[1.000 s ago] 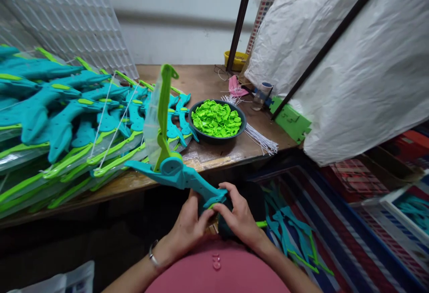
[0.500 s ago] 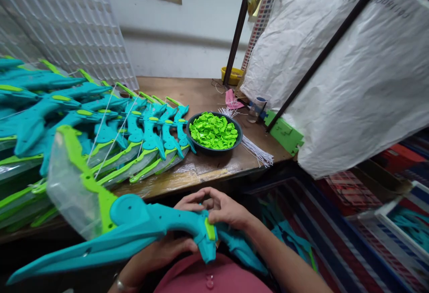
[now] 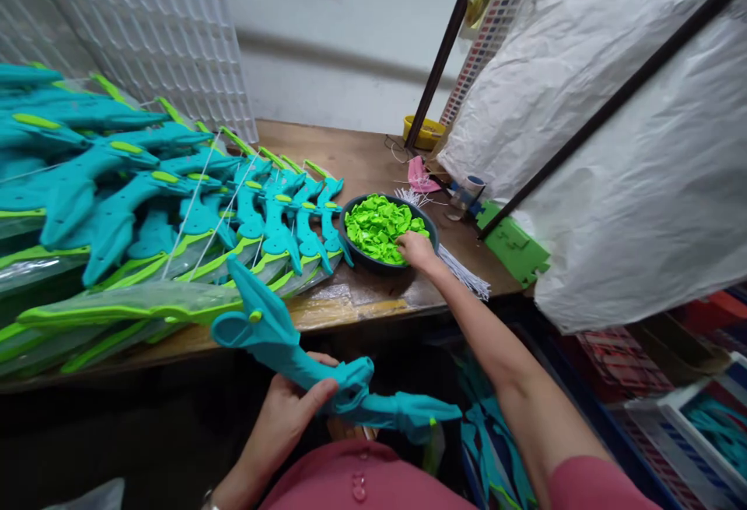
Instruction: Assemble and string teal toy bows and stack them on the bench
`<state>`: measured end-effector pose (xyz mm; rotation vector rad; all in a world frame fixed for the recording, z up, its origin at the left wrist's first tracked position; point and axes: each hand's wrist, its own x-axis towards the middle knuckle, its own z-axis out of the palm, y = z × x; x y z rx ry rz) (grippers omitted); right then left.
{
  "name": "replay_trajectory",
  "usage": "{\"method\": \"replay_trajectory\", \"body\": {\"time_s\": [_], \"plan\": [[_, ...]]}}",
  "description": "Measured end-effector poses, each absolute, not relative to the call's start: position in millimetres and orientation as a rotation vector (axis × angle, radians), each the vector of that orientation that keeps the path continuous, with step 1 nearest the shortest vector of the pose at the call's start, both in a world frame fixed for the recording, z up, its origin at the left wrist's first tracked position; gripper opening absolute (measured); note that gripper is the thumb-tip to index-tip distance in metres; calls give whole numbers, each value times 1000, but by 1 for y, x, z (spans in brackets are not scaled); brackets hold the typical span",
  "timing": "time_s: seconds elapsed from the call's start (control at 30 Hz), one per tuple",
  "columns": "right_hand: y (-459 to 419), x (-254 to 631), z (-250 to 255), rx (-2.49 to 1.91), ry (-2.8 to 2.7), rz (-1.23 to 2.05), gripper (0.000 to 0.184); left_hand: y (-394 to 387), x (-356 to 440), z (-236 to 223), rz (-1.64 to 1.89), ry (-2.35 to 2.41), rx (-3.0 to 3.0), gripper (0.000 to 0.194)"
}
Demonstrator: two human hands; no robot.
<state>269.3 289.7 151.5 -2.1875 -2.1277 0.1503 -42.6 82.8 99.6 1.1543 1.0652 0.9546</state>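
My left hand (image 3: 292,405) is wrapped around the middle of a teal plastic toy bow (image 3: 344,385), held tilted in front of my body. A bright green limb with a clear plastic sheet reaches left from its upper end. Over at the bowl (image 3: 362,262), my right hand (image 3: 415,251) has its fingers closed down among small bright green plastic pieces (image 3: 379,222). Its fingertips are partly buried in the pile, and how many pieces they grip is hidden.
Many toy bows (image 3: 145,175) lie overlapped on the wooden table (image 3: 344,160) at the left. White ties (image 3: 467,272) lie beside the bowl, with a green block (image 3: 513,241) further right. A large white sack (image 3: 612,105) hangs behind a dark pole. Below right, a crate (image 3: 717,416) holds teal parts.
My right hand has left the bow and reached forward into the bowl of green pieces. My left hand has turned the bow over, its near end now pointing right.
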Motion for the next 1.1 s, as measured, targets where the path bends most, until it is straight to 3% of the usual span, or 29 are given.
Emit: {"method": "replay_trajectory", "body": {"time_s": [0.23,0.4,0.53,0.67,0.77,0.9,1.1], "plan": [[314,262,132,-2281,-2252,92,33,90,-40,102,1019,1060,1096,40],[306,260,144,-2120,-2141,-38,12,88,-38,103,984,1076,1045,48],[256,239,164,-1850,-2039,-155,11,86,-36,103,949,1091,998,56],[164,206,165,-1346,-2017,-45,1,85,-31,104,965,1086,959,58],[104,185,149,-1043,-1990,8,12,85,-23,106,988,1084,955,55],[66,171,126,-1043,-2004,-127,25,85,-13,108,990,1052,939,54],[52,172,117,-1067,-1989,-66,27,84,-9,110,967,1024,966,51]]}}
